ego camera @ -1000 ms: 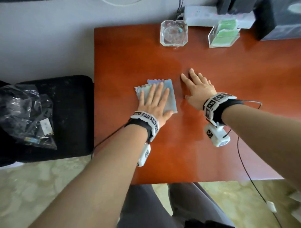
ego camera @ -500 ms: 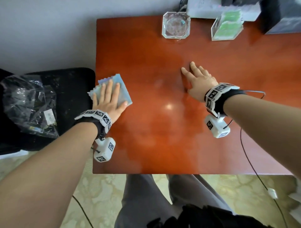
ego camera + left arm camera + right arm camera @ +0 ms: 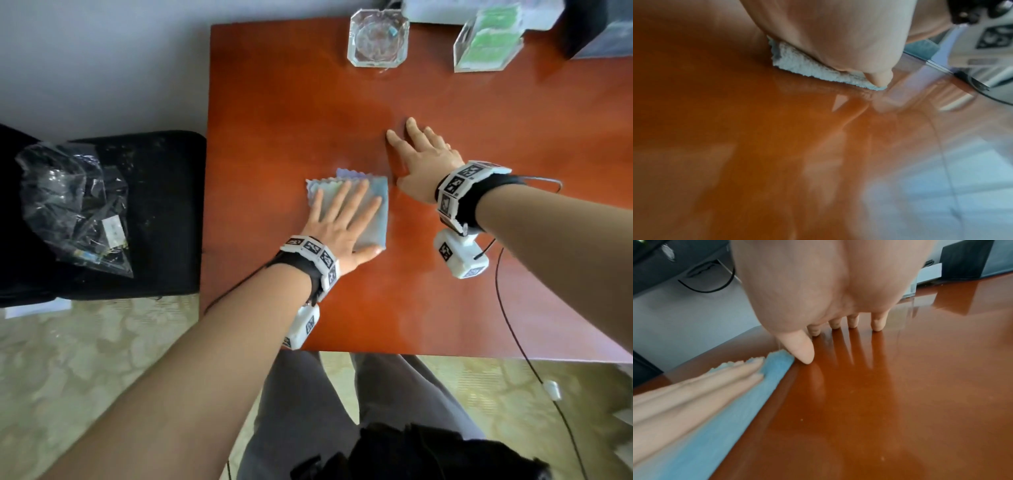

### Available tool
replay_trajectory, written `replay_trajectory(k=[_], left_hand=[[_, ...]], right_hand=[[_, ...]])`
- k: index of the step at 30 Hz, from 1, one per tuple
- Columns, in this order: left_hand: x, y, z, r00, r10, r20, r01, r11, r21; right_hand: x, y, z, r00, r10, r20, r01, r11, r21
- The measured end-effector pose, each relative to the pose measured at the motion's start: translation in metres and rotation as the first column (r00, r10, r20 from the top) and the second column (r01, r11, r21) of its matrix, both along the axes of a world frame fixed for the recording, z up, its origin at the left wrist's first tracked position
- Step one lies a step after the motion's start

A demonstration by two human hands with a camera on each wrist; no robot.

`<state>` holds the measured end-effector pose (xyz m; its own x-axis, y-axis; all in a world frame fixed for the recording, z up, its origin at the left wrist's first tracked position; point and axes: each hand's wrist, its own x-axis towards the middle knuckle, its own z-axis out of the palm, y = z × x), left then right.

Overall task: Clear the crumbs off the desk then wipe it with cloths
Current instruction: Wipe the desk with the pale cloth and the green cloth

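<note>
Stage: you're wiping; few specks remain near right.
Left hand (image 3: 337, 222): flat, pressing cloth (image 3: 373, 212).
Right hand (image 3: 424, 161): flat on counter (image 3: 274, 102), empty.

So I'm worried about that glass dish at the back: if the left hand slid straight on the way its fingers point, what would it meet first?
Probably the glass ashtray. The left hand, flat on the cloth, points up the bare desk roughly toward it; it might pass just left.
</note>
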<state>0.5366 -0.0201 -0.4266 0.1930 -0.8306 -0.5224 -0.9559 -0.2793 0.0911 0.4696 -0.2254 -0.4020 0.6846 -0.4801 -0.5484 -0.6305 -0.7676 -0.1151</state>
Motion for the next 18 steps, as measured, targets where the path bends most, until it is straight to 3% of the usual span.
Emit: replay_trajectory(k=[4, 7, 11, 16, 18], left_hand=[[0.013, 0.013, 0.0, 0.999, -0.033, -0.026, 0.033, 0.999, 0.001], [0.058, 0.034, 0.0, 0.986, 0.168, -0.013, -0.168, 0.985, 0.034], [0.108, 0.083, 0.003, 0.906, 0.421, 0.047, -0.423, 0.903, 0.079], [0.083, 0.108, -0.002, 0.903, 0.427, 0.048, -0.428, 0.904, 0.005], [0.05, 0.112, -0.003, 0.937, 0.349, 0.01, -0.349, 0.937, -0.002]], right_hand=[[-0.003, -0.002, -0.001, 0.999, 0.054, 0.005, -0.054, 0.998, -0.036], [-0.002, 0.0, -0.002, 0.999, 0.05, -0.006, -0.05, 0.998, -0.036], [-0.006, 0.018, -0.006, 1.0, -0.011, -0.013, 0.011, 1.0, -0.002], [-0.024, 0.041, -0.01, 1.0, -0.025, -0.008, 0.025, 1.0, -0.001], [-0.029, 0.049, -0.011, 0.999, -0.041, -0.016, 0.041, 0.999, -0.01]])
